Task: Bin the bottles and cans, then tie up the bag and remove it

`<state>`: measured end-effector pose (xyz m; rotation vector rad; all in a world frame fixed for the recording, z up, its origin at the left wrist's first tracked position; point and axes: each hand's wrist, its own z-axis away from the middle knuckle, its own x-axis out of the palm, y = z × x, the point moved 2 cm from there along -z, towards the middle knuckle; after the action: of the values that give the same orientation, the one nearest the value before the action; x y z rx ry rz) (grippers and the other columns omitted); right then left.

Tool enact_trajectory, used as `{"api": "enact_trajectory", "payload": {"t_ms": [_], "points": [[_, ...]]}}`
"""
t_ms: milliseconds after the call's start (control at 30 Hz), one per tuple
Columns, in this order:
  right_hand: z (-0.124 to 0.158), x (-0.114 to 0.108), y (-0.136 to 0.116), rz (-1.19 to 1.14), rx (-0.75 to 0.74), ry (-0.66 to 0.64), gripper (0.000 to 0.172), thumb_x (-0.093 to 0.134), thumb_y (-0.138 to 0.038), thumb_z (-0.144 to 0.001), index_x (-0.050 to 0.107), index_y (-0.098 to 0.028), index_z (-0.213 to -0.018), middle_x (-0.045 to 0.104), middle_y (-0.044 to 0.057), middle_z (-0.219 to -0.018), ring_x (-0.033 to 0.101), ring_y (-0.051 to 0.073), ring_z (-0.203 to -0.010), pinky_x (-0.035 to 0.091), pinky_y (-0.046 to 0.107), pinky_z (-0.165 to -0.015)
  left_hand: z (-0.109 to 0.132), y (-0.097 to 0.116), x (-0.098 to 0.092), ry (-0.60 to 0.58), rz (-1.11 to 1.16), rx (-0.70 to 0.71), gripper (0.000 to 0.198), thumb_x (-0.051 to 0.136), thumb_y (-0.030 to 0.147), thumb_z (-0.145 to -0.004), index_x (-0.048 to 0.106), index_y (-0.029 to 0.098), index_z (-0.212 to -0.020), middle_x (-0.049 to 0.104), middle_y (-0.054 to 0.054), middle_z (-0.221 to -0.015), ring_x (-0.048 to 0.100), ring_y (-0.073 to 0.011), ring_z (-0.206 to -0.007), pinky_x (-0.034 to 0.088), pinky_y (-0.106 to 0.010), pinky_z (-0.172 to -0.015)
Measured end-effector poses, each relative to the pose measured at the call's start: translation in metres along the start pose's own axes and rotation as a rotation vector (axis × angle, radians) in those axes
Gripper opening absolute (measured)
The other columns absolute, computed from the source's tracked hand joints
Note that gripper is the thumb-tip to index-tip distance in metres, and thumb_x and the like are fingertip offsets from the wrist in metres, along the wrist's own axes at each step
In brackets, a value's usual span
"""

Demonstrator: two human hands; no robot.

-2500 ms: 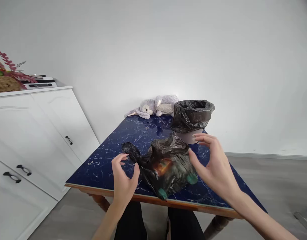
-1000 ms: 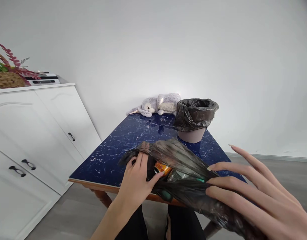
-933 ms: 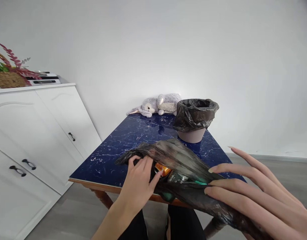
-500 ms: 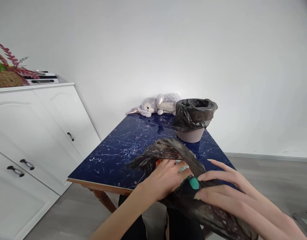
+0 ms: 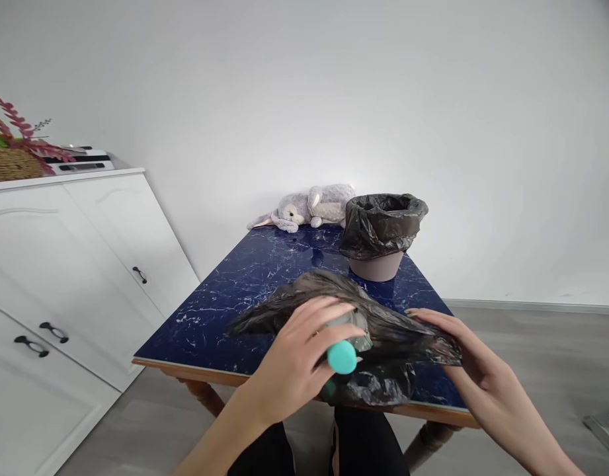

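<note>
My left hand [image 5: 299, 354] is closed round a clear bottle with a turquoise cap [image 5: 342, 357], and the cap points toward me. The bottle's body lies partly inside a crumpled black plastic bag [image 5: 393, 330], so its far end is hidden. My right hand [image 5: 487, 380] grips the right end of the bag between thumb and fingers, drawing it out to the side. The bag rests over the near part of the blue marbled table [image 5: 209, 304]. Whatever else the bag holds cannot be made out.
A bin [image 5: 378, 264] lined with a black bag stands at the table's back right. Beside it lies a grey plush rabbit [image 5: 309, 208] against the wall. White cabinets [image 5: 86, 244] at the left carry a wicker basket [image 5: 11, 164] with red foliage.
My left hand has drawn the bottle partly out of the bag, showing its cap and neck clearly. My right hand has moved to the bag's right end, and the bag has come up onto the table.
</note>
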<state>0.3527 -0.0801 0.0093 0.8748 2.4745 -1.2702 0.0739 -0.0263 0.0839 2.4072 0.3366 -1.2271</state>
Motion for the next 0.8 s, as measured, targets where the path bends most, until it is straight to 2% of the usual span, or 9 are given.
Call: {"api": "enact_trajectory", "payload": {"t_ms": [100,167,267,367,433,533,667,800], "points": [[0.005,0.008,0.021,-0.061,0.12,-0.006,0.038,0.052,-0.04,-0.108,0.06,-0.03,-0.144,0.066,0.007,-0.146,0.066,0.026,-0.134,0.06,0.036,-0.106,0.015,0.009,-0.037,0.18,0.174,-0.189,0.024,0.062,0.043,-0.105,0.063,0.038,-0.129,0.062,-0.003,-0.153,0.054,-0.0311,-0.147,0.057,-0.057,-0.114],[0.007,0.014,0.037,-0.111,0.209,-0.011,0.041,0.054,-0.044,-0.107,0.06,-0.029,-0.144,0.065,0.008,-0.147,0.064,0.027,-0.136,0.058,0.037,-0.109,0.024,0.012,-0.062,0.359,0.235,-0.272,0.024,0.059,0.051,-0.105,0.064,0.041,-0.126,0.065,-0.003,-0.148,0.058,-0.0333,-0.143,0.061,-0.06,-0.106],[0.009,0.023,0.061,-0.184,0.31,-0.014,0.045,0.057,-0.05,-0.105,0.057,-0.029,-0.146,0.063,0.009,-0.151,0.061,0.027,-0.139,0.055,0.038,-0.113,0.028,0.007,-0.098,0.704,0.309,-0.254,0.023,0.065,0.05,-0.101,0.068,0.044,-0.123,0.07,0.001,-0.135,0.062,-0.0315,-0.137,0.055,-0.061,-0.114],[0.009,0.031,0.083,-0.217,0.328,-0.012,0.051,0.06,-0.052,-0.103,0.052,-0.03,-0.149,0.061,0.009,-0.153,0.059,0.028,-0.141,0.051,0.041,-0.118,0.027,-0.016,-0.127,1.009,0.363,-0.217,0.017,0.072,0.037,-0.097,0.074,0.036,-0.113,0.074,0.002,-0.117,0.067,-0.0261,-0.127,0.043,-0.057,-0.125],[0.009,0.035,0.098,-0.202,0.327,-0.012,0.055,0.06,-0.053,-0.102,0.05,-0.03,-0.151,0.061,0.01,-0.152,0.06,0.029,-0.14,0.05,0.045,-0.119,0.027,-0.043,-0.138,1.12,0.394,-0.232,0.015,0.075,0.03,-0.093,0.074,0.028,-0.108,0.075,0.0,-0.108,0.069,-0.0235,-0.119,0.04,-0.055,-0.126],[0.011,0.041,0.124,-0.141,0.345,-0.011,0.058,0.061,-0.055,-0.1,0.05,-0.027,-0.15,0.064,0.012,-0.147,0.064,0.031,-0.134,0.053,0.05,-0.116,0.035,-0.097,-0.14,1.158,0.45,-0.361,0.025,0.081,0.034,-0.087,0.071,0.02,-0.105,0.075,-0.003,-0.104,0.071,-0.0219,-0.11,0.043,-0.052,-0.121],[0.016,0.047,0.151,-0.105,0.391,0.025,0.057,0.062,-0.055,-0.097,0.052,-0.025,-0.145,0.069,0.014,-0.139,0.068,0.033,-0.128,0.056,0.051,-0.112,0.052,-0.172,-0.123,1.046,0.402,-0.581,0.04,0.08,0.047,-0.084,0.069,0.018,-0.109,0.075,-0.009,-0.114,0.07,-0.0251,-0.117,0.049,-0.043,-0.113],[0.019,0.049,0.155,-0.108,0.394,0.035,0.054,0.062,-0.054,-0.098,0.052,-0.025,-0.142,0.068,0.014,-0.14,0.066,0.032,-0.132,0.053,0.051,-0.116,0.062,-0.232,-0.111,0.968,0.312,-0.707,0.047,0.08,0.052,-0.08,0.069,0.019,-0.112,0.076,-0.01,-0.117,0.07,-0.0266,-0.118,0.053,-0.038,-0.105]]}}
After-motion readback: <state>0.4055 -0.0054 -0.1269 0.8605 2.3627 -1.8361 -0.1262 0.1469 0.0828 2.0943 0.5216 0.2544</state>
